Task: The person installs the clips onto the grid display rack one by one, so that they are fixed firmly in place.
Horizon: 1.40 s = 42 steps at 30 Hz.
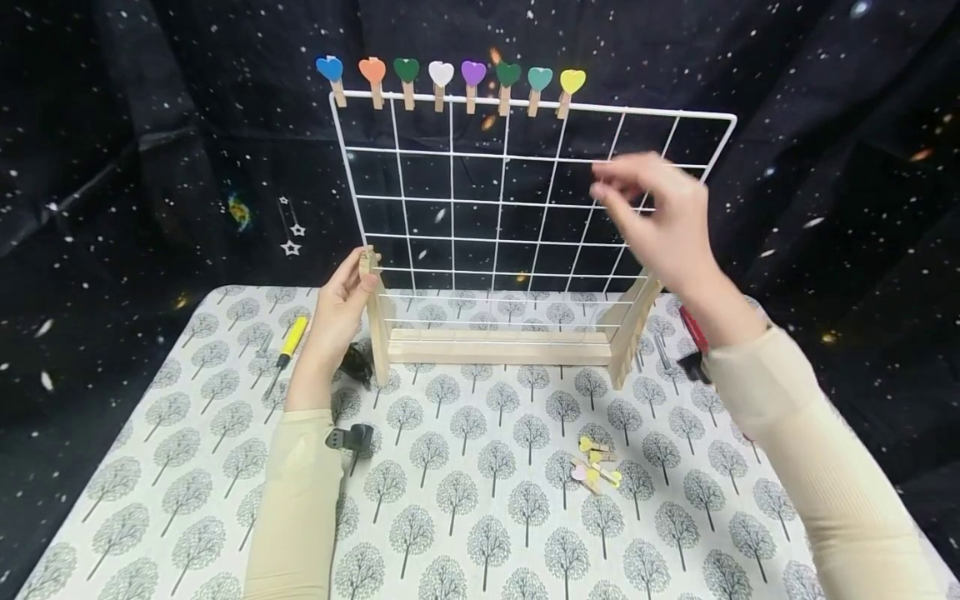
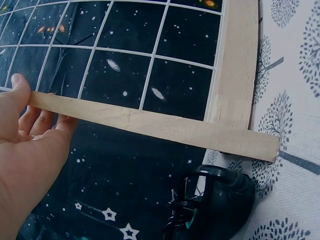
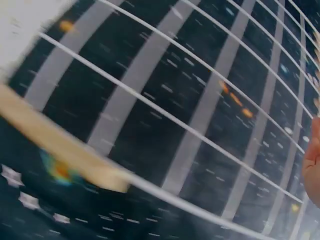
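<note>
Head view, left hand: left of the rack, arm stretched toward the far side, fingers and thumb gripping the left post
Right hand: raised before the right half of the grid, fingertips pointing left, fingers half bent, a gap between thumb and forefinger; released, nothing seen between them
Sleeves: cream, the right one finely ribbed
Rack: upright on the far part of the table, white wire grid between pale, bare wooden posts joined by a squared bar
Clips: eight, clamped along the upper wire from its left end to just right of the middle; wooden pegs with glossy hearts, from left blue, orange, green, white, purple, green, teal, yellow
Pile: heart clips, mostly yellow, one pink, on the near right of the cloth, white with grey trees
Screwdriver: yellow handle, far left
Left wrist view, post: flat, straight-edged, lightly grained, held with thumb on one side and fingers on the other; a glossy, curved black object nearby
Right wrist view, grid: blurred slanting wires, a wooden end at left; fingertips cannot be made out
</note>
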Motion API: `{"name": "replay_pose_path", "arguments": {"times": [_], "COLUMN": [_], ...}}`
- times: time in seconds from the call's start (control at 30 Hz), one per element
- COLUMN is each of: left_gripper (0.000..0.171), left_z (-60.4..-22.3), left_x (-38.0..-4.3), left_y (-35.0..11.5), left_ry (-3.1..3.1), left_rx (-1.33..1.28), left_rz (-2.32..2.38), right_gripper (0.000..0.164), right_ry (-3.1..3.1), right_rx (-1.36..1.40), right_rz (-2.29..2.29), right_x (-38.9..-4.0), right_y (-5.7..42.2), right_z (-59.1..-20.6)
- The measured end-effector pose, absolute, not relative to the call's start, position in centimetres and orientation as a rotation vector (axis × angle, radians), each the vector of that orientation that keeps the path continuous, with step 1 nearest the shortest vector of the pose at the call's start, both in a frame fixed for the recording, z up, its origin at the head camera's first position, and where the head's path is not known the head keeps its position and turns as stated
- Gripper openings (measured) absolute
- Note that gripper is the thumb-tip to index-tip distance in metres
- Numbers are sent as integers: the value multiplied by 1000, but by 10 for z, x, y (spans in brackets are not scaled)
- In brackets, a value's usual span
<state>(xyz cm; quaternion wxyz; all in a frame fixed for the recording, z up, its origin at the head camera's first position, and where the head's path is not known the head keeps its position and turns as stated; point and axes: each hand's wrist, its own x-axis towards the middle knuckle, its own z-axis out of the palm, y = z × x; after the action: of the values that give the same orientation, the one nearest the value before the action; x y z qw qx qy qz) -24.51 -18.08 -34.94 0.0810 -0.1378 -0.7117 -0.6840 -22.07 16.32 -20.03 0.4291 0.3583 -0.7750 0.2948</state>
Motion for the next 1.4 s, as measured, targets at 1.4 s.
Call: {"name": "replay_pose_path", "arguments": {"times": [1.4], "left_gripper": [50], "left_z": [-347], "left_x": [-242], "left_y": [-178], "left_ry": [-2159], "left_rx": [-403], "left_rz": [-2036], "right_gripper": [13], "right_ry": [-3128], "right_rx": [1049], "right_rz": [629], "right_x": [-139], "right_y": [213], "right_z": [-411]}}
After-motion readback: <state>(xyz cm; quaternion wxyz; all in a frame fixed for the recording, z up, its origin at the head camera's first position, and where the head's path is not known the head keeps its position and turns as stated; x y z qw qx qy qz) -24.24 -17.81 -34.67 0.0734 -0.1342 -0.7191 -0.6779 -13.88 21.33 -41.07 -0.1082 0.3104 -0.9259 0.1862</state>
